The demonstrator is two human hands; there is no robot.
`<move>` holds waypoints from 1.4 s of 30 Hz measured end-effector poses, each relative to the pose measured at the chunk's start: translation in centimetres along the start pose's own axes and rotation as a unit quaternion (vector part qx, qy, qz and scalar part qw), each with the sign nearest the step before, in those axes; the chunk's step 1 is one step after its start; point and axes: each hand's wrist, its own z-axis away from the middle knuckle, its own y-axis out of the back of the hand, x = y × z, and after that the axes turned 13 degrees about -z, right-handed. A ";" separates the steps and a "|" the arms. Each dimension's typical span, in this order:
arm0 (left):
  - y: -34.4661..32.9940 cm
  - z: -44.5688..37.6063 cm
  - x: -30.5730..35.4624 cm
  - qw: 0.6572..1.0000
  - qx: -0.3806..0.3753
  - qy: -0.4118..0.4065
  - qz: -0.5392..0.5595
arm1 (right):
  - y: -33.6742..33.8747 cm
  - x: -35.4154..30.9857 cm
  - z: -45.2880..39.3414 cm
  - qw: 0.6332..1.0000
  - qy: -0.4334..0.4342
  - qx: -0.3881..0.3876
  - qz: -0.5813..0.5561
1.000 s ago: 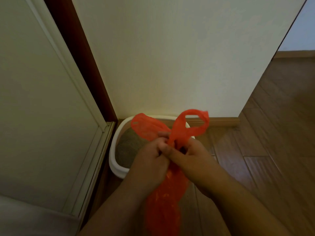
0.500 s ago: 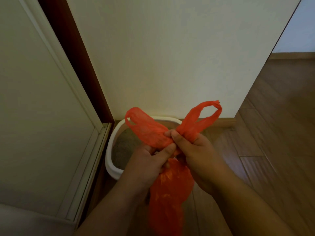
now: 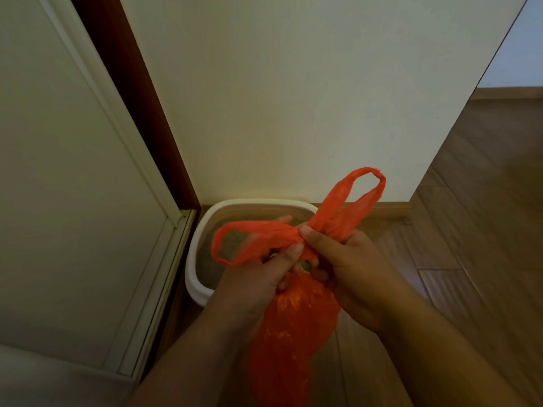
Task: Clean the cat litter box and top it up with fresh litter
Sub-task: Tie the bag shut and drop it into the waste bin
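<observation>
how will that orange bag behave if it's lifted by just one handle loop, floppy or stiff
Probably very floppy: the orange bag is thin, crinkled film and its handle loop droops where unsupported. It likely hangs bottom-heavy, since the lower part bulges below the left hand and right hand. The plastic looks smooth, so a loose grip might slip.

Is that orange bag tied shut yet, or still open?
Gathered shut at the neck, but whether the knot is finished cannot be told. Both handle loops of the orange bag cross where the left hand and right hand pinch them.
</observation>
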 end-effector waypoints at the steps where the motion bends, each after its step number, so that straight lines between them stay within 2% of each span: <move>1: 0.0 0.1 0.0 1.000 -0.006 -0.007 0.000 | 0.1 0.0 0.0 1.000 -0.005 -0.004 -0.003; 4: -0.3 0.2 0.1 1.000 0.004 -0.012 0.002 | -0.1 0.1 -0.2 1.000 0.004 0.003 -0.020; 9: -0.7 0.2 0.1 0.999 0.035 -0.008 0.002 | -0.2 0.5 -0.8 0.996 0.026 0.060 -0.062; 12: -1.1 0.1 0.8 0.997 0.071 -0.010 0.032 | -0.5 0.4 -0.8 0.987 0.014 0.043 -0.153; 15: -0.4 -0.7 0.3 0.993 0.116 -0.007 -0.005 | -0.7 0.0 -0.2 0.974 0.006 -0.007 -0.226; 17: 0.0 -0.8 0.2 0.992 0.124 -0.003 -0.020 | -1.0 0.1 0.1 0.986 0.034 -0.020 -0.162; 19: 0.1 -0.9 0.0 0.991 0.133 0.015 -0.016 | -0.8 0.7 0.0 0.996 0.078 0.000 -0.034; 22: 0.2 -1.1 -0.4 0.989 0.145 0.034 -0.010 | -0.3 1.2 -0.2 0.975 0.125 0.019 0.183; 26: 0.6 -0.9 -0.4 0.988 0.143 0.030 -0.050 | 0.2 0.9 -0.4 0.953 0.110 0.003 0.283; 29: 0.5 -0.7 -0.1 0.990 0.126 0.014 -0.054 | 0.1 1.1 -0.5 0.958 0.097 0.010 0.270; 37: 1.0 -0.8 0.2 0.989 0.123 0.051 -0.058 | 0.1 0.5 -0.3 0.997 0.033 -0.036 0.057; 42: 1.2 -1.0 0.3 0.990 0.118 0.080 -0.019 | 0.3 0.0 0.1 0.994 0.008 -0.080 0.073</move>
